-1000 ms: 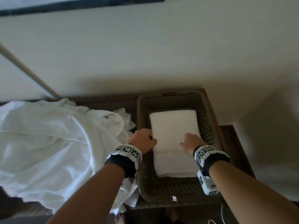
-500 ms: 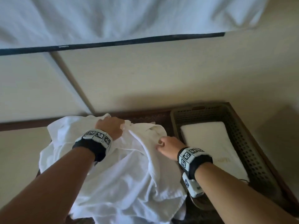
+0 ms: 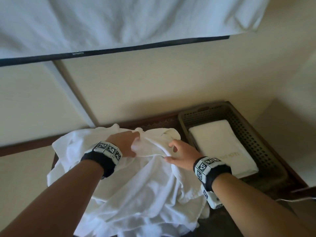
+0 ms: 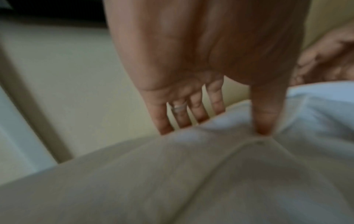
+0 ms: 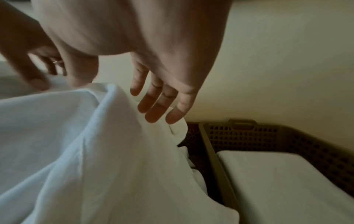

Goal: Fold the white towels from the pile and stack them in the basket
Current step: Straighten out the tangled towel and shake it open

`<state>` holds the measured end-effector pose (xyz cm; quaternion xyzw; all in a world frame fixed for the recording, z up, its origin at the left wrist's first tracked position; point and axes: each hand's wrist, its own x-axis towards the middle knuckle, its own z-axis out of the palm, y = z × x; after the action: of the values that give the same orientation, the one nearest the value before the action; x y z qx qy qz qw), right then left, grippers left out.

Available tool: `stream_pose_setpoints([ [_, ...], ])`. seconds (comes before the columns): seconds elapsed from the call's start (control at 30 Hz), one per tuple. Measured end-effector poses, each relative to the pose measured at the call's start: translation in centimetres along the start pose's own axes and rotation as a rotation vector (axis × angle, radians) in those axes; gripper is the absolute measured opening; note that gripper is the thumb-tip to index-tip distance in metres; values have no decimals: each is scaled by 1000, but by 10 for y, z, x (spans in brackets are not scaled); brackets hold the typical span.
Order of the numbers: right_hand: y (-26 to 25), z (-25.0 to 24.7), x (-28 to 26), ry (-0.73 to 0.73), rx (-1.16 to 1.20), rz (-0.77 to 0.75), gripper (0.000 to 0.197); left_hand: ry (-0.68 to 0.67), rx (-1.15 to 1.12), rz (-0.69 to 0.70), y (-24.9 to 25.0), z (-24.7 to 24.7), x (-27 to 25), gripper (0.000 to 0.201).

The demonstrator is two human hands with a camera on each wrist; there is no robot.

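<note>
White towel pile [image 3: 136, 185] lying crumpled on dark wood table [image 3: 159, 121], just left of basket [image 3: 249, 132]. L hand [image 3: 124, 144] pinching ridge of top cloth betw. thumb & straight fingers [image 4: 197, 109]; wrist view blurred. R hand [image 3: 183, 156] reaching in wide open, fingers spread, tips [image 5: 153, 116] touching fold edge, thumb on near side, not gripping. Folded towel [image 3: 222, 147] sitting flat inside basket, gold lettering showing. Black wrist bands [image 3: 100, 159] w/ marker tags showing on both arms.

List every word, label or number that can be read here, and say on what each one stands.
Black strip: pale print, too small to read.
Folded towel: gold lettering, blurred, not readable.
Left wristband and right wristband: square black-and-white codes, no words.
Nothing can be quoted.
</note>
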<state>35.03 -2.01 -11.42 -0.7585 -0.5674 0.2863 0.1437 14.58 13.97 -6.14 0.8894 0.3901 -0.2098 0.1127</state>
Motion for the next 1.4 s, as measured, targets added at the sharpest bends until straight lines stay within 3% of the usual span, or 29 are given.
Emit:
stream_pose_setpoints([
  [0.07, -9, 4, -5, -20, -140, -7, 35, 88, 35, 4, -1, 4, -13, 29],
  [0.1, -12, 6, -7, 9, -179, -18, 31, 137, 27, -1, -2, 3, -21, 26],
  [0.3, -65, -15, -36, 323, -142, -288, 64, 437, -369, 38, 15, -42, -88, 21],
  [0.4, -111, -32, -60, 419, -213, -375, 70, 548, -393, 104, 42, -84, -133, 18],
  [0.47, -138, -41, -76, 516, -214, -433, 60, 609, -344, 109, 56, -112, -164, 21],
  [0.53, -159, -56, -89, 554, -183, -447, 37, 648, -252, 77, 58, -134, -194, 21],
  [0.67, -170, -96, -108, 446, -44, -400, 7, 653, -96, 3, 39, -160, -255, 11],
  [0.77, -169, -118, -126, 453, -84, -345, 12, 601, -97, -23, 20, -164, -300, 33],
  [0.83, -178, -126, -139, 468, -122, -318, 7, 604, -59, -25, 9, -162, -325, 35],
  [0.93, -202, -130, -156, 518, -134, -294, 9, 677, -151, -13, -9, -161, -360, 17],
  [1.17, -263, -101, -185, 571, -215, -168, 14, 874, -281, -64, -90, -144, -469, 45],
  [1.27, -307, -71, -198, 600, -144, -177, 17, 812, -138, -258, -139, -122, -517, 41],
  [1.33, -352, -52, -213, 676, -104, -278, 19, 702, 128, -470, -161, -101, -538, 35],
  [1.4, -405, -34, -235, 712, -76, -428, 17, 644, 219, -498, -171, -74, -543, 46],
])
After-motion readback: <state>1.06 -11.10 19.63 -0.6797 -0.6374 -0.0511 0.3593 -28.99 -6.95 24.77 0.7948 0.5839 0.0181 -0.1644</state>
